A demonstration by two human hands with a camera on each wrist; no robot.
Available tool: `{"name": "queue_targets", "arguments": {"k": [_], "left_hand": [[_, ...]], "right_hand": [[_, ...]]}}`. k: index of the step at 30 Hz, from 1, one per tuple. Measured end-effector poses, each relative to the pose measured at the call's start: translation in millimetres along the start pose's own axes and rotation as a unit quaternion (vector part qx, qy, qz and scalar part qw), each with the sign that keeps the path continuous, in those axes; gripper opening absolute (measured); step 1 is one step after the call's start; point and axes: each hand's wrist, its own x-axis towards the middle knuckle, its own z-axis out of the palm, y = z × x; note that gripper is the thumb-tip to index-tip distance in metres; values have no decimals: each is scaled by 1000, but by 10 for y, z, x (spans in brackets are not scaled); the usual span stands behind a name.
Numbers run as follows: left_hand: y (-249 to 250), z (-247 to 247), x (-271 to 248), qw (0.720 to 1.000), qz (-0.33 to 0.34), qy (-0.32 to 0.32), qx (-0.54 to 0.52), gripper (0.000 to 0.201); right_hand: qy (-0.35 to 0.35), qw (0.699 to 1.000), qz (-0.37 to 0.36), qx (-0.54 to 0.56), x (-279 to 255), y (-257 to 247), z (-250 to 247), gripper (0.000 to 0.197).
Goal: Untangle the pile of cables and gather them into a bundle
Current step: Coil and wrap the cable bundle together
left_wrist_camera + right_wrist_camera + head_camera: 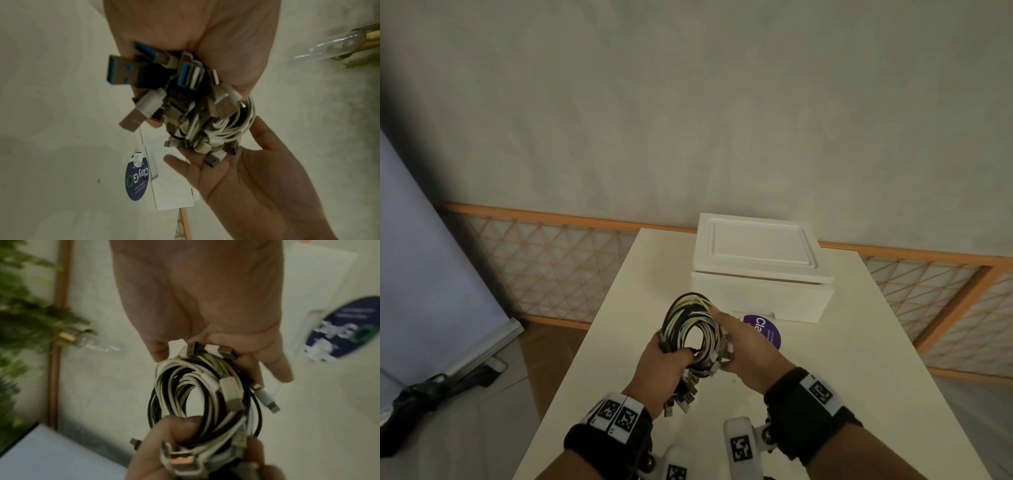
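With the cable coil (pixel 693 325) gathered just before the foam box (pixel 756 267), the left hand (pixel 666 363) clenches its plug ends while the right hand (pixel 746 346) cups it with straight fingers, probably to square the loops next.

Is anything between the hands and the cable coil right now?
Nothing visible. The left hand already grips the cable coil at its lower side, plug ends hanging below; the right hand rests against the coil's right side with straight fingers.
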Motion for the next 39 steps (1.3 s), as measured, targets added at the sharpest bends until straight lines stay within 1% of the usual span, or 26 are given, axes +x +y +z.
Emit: {"name": "queue_targets", "arguments": {"k": [2,3,5,6,7,8,10,12,13,16,20,23,25,27,29,31,32,33,34,35,37,38,39], "left_hand": [[69,30,-47,1000,-6,-18,-9,43],[111,45,-79,999,-9,-30,-14,40],[177,78,-125,998,-15,-46,-29,29],[202,92,-140,998,-17,-51,-38,23],[221,101,-152,997,-17,-53,-47,19],[236,118,-155,997,-19,-53,-52,19],[275,155,-156,997,-23,-52,-59,26],[317,178,-172,995,-28,-62,-68,31],[339,180,-181,994,-35,-70,-72,30],[384,170,-191,989,-67,-103,-88,20],[382,154,-168,982,-110,-113,-103,28],[349,173,-169,981,-109,-116,-108,30],[322,204,-171,982,-99,-107,-117,35],[297,237,-166,985,-89,-91,-118,34],[273,266,-155,986,-84,-71,-123,32],[273,303,-160,986,-84,-57,-131,22],[272,320,-166,987,-84,-51,-130,15],[269,332,-167,988,-84,-44,-125,12],[267,340,-163,989,-85,-35,-119,14],[263,344,-151,989,-86,-24,-114,15],[265,347,-113,990,-91,-1,-112,14],[264,343,-93,989,-93,12,-111,14],[257,335,-65,989,-95,24,-109,13]], "right_hand": [[-17,999,-12,44,3,6,-33,41],[-26,999,-21,40,11,1,-43,47],[-50,998,-38,-2,-6,-53,-37,53],[-49,997,-50,-26,2,-71,-39,54],[-42,996,-62,-46,8,-86,-37,52],[-39,995,-74,-55,33,-89,-44,45],[-32,993,-97,-60,90,-62,-60,29],[2,991,-114,-69,125,-23,-84,28],[14,991,-117,-64,137,-8,-98,27],[24,993,-113,-26,132,-10,-126,21],[25,994,-109,10,141,19,-128,15],[40,993,-103,32,157,63,-112,15],[40,992,-110,48,175,78,-124,19],[33,991,-115,59,190,85,-133,29],[38,991,-117,61,216,99,-133,29],[39,991,-119,54,249,110,-140,27],[32,991,-120,53,251,107,-140,30],[23,991,-118,55,263,118,-156,38],[19,991,-118,55,265,125,-173,46],[28,991,-122,51,260,129,-190,51],[59,986,-153,9,247,157,-228,46],[85,979,-181,-45,257,186,-252,39],[113,964,-211,-112,267,217,-282,31]]}}
